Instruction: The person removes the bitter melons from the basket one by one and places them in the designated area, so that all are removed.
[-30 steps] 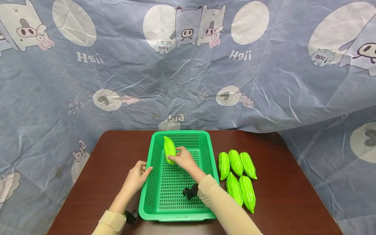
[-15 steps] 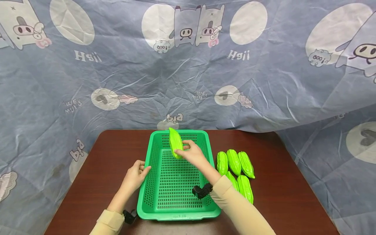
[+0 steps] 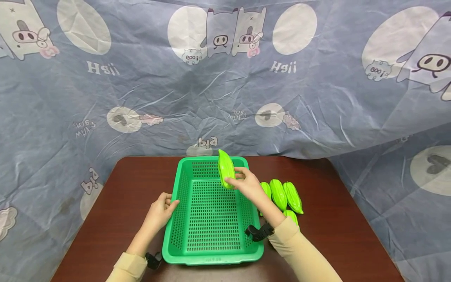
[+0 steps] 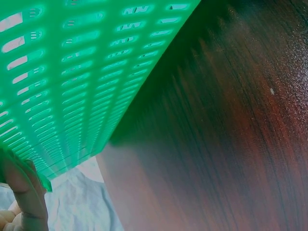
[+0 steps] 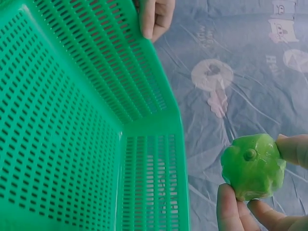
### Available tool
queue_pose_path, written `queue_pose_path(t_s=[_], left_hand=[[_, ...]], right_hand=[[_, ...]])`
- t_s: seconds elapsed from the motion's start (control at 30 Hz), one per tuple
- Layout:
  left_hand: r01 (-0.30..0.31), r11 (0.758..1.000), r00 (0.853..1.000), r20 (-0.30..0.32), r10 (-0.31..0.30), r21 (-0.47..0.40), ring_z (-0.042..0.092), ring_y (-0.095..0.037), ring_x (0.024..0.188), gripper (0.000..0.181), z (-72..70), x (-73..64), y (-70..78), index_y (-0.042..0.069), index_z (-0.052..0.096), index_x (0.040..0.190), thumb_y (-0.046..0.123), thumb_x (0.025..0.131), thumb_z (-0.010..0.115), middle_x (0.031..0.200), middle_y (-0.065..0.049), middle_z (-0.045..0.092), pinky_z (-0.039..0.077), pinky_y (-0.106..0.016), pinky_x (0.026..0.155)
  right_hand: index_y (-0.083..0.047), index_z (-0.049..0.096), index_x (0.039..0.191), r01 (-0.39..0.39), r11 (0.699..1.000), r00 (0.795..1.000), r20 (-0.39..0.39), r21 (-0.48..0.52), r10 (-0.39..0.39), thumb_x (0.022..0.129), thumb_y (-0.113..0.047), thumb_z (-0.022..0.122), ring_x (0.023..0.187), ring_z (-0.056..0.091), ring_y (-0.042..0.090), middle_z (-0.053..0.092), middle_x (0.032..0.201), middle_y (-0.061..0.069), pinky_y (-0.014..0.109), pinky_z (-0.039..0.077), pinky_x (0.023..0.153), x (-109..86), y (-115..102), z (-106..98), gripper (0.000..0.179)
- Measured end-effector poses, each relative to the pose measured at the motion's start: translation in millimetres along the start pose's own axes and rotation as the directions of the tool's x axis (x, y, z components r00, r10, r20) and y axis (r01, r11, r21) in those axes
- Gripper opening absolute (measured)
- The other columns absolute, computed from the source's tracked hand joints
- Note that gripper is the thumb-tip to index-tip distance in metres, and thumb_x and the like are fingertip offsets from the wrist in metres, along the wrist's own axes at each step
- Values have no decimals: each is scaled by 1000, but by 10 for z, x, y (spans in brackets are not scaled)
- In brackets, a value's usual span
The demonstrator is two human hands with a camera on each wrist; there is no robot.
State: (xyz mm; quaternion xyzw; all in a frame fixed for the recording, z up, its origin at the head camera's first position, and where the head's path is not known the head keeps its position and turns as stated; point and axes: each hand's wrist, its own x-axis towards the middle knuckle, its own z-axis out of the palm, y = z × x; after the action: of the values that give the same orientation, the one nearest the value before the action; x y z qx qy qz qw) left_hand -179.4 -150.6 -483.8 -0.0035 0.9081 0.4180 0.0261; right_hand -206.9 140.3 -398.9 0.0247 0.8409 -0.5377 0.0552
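Observation:
Over the right part of the green plastic basket (image 3: pixel 213 259), my right hand (image 3: pixel 249 187) pinches a bright green bitter melon (image 3: pixel 225 169) near its lower end. It tilts upright, its pointed tip away from me. The right wrist view shows the blunt, stemmed end of this bitter melon (image 5: pixel 254 166) between thumb and fingertips, clear of the basket wall. At the basket's left side my left hand (image 3: pixel 160 211) grips the rim, thumb over the top. Only a few fingers (image 4: pixel 30 192) of that hand show in the left wrist view, against the slotted wall.
Several more bitter melons (image 3: pixel 278 194) lie on the brown table (image 3: pixel 338 235) right of the basket, some hidden behind my right forearm. The basket's perforated floor (image 3: pixel 213 223) is bare. A blue-grey printed cloth (image 3: pixel 197 90) hangs behind the table and along its sides.
My right hand has lifted the bitter melon up off the basket's far left area and carried it rightward. The left hand keeps its grip on the rim.

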Motion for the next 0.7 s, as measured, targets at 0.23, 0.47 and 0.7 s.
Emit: queue_pose_path(t_s=[0.23,0.47,0.7], left_hand=[[-1,1000,1000,-2,1,-4,59,-17,78,39,0,1,0,0,49,120,29,95,56,99,-11,60,48,-31,61],[-15,1000,1000,1,15,-11,59,-15,77,38,5,2,-7,0,49,119,29,95,55,97,-10,60,48,-30,62],[-13,1000,1000,-2,13,-9,58,-15,76,38,2,5,-10,0,49,119,28,95,56,96,-10,60,47,-29,61]], right_hand=[[-12,43,137,-9,1000,1000,-20,1,9,81,-38,72,84,66,23,56,123,16,41,50,81,-49,123,-180,68],[-8,40,138,3,998,1000,-6,60,-3,84,-35,70,101,60,26,53,126,19,45,49,87,-130,205,-332,68],[-5,38,138,9,997,1000,-16,74,-7,84,-35,70,105,59,27,53,126,20,33,52,81,-197,304,-483,69]])
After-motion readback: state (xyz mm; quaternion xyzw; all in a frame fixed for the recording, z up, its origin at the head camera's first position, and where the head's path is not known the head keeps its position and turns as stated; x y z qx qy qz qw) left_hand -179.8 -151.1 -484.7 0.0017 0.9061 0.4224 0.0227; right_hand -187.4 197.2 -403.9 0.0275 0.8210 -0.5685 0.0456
